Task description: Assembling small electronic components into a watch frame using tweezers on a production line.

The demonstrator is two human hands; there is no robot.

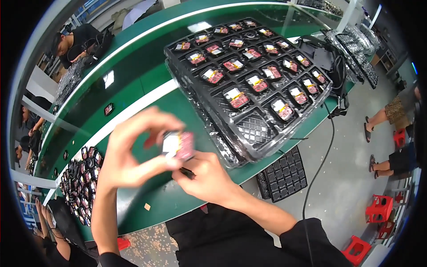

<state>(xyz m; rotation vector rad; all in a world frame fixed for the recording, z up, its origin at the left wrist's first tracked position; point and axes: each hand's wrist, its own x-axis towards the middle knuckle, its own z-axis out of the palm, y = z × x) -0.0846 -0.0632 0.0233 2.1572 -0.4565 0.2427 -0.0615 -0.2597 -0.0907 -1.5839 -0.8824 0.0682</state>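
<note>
Between my hands, above the green bench, is a small black smartwatch with a pink, white and yellow face. My left hand pinches its face end between thumb and fingers, slightly blurred. My right hand grips the dark lower part, which its fingers partly hide. Just beyond, to the right, sits a black moulded tray on top of a stack; most of its pockets hold similar watches. The pocket at its near corner holds none. To the left lies a heap of loose watches.
A green conveyor belt runs along the far side, carrying a lone watch. Another black tray rests on the floor at right. A black cable hangs near my right arm. Red stools and people stand around.
</note>
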